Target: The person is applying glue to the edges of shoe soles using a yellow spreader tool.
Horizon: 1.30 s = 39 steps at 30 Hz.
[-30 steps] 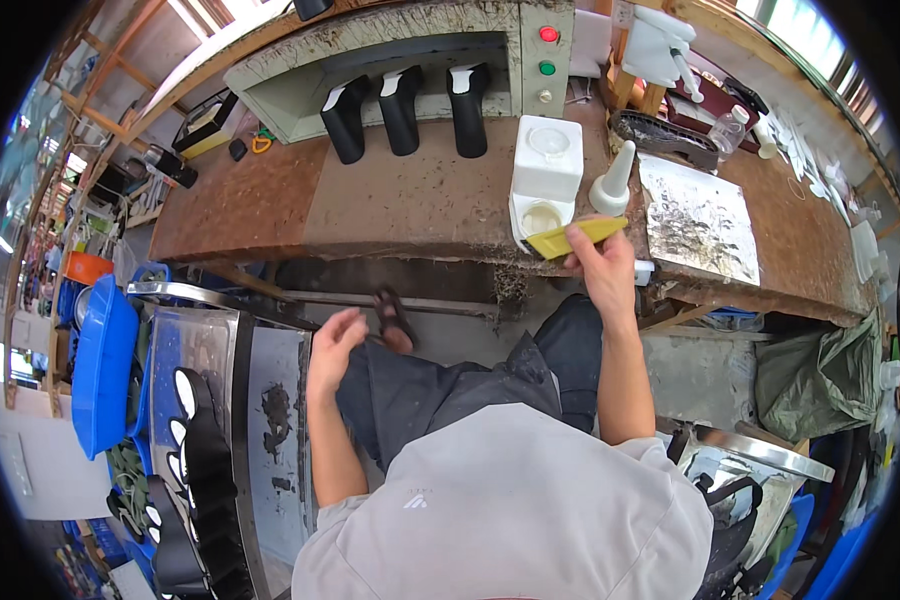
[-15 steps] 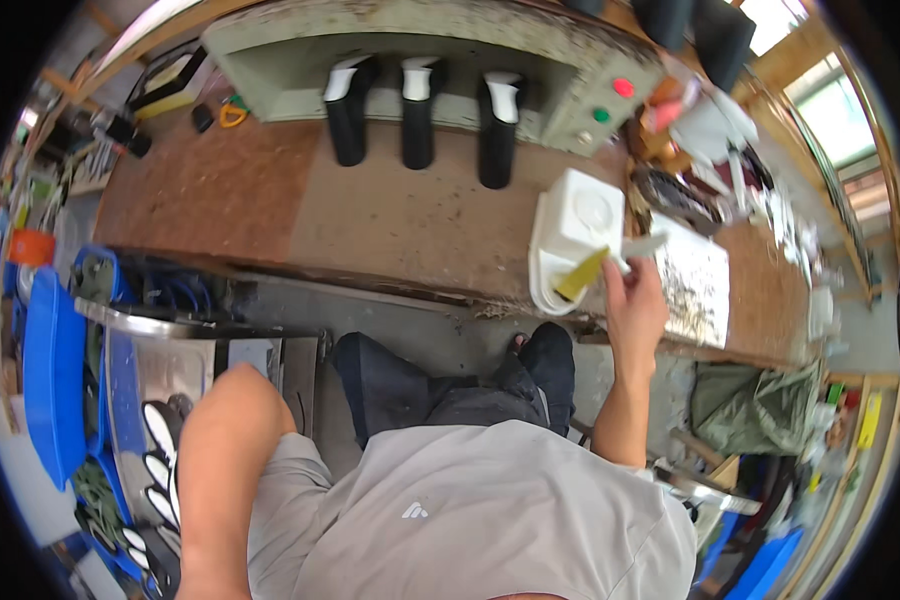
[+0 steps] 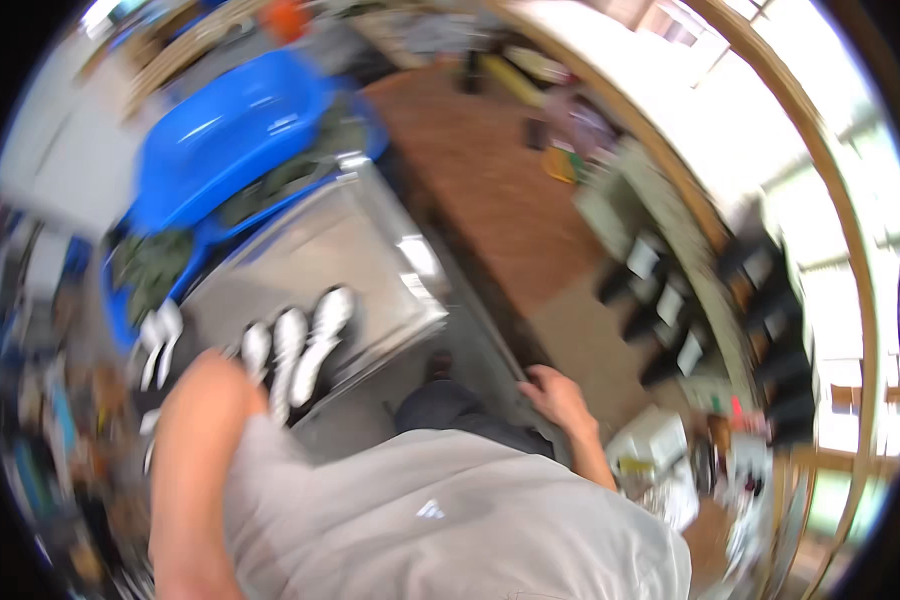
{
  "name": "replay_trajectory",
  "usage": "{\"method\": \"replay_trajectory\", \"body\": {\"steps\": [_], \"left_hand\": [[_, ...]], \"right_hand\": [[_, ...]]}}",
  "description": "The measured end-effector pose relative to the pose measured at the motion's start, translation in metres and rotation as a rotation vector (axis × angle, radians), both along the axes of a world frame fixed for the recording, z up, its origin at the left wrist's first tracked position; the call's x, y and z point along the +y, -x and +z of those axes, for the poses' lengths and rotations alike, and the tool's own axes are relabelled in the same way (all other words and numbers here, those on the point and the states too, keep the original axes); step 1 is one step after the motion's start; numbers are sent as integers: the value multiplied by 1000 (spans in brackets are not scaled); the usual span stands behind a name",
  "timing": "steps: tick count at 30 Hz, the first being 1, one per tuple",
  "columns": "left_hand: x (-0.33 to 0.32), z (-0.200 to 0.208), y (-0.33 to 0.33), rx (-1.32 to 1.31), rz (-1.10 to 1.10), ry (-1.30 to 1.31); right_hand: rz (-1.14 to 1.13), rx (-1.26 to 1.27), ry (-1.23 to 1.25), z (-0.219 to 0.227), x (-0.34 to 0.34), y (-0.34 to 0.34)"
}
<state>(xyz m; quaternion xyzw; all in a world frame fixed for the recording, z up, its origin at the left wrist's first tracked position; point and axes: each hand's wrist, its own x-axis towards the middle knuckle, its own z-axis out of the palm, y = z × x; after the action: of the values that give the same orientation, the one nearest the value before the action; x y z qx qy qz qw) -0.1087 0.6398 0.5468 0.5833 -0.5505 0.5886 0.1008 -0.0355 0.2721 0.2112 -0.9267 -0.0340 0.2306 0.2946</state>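
Observation:
My right hand (image 3: 561,398) is at the front edge of the brown workbench (image 3: 470,170), its fingers loosely bent and apart, with nothing visible in them. My left arm (image 3: 205,430) is bent at the elbow and runs down past the lower edge, so the left hand is out of sight. Beyond that elbow, several black-and-white shoe-like pieces (image 3: 320,345) lie on a metal-topped table (image 3: 315,260). To the right of my right hand stands a white plastic container (image 3: 650,438), with a yellowish patch at its base. Motion blurs much of the picture.
Large blue tubs (image 3: 232,135), some holding dark green material, stand at the far left. A pale green metal housing (image 3: 625,200) on the bench has black upright pieces (image 3: 638,262) with white tops before it. More black pieces (image 3: 770,320) line the shelf above.
The view has swung left, bringing the metal table and blue tubs inward. My right hand has left the white container and the pale and yellowish things it held, and moved to the bench edge.

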Motion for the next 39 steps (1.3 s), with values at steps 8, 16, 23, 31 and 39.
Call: {"method": "replay_trajectory", "body": {"steps": [8,16,23,31,39], "left_hand": [[-43,-188,-62,1598,191,948],[89,-279,-17,1678,1049,620],[403,-278,-24,1800,1897,770],[551,-330,-32,2400,2091,472],[561,-356,-51,2517,1977,257]], "right_hand": [[364,28,10,-36,15,-37],[489,6,39,-71,-27,-46],[339,214,65,-99,41,-62],[111,355,-161,-105,174,-24],[4,373,-81,-102,178,14]]}}
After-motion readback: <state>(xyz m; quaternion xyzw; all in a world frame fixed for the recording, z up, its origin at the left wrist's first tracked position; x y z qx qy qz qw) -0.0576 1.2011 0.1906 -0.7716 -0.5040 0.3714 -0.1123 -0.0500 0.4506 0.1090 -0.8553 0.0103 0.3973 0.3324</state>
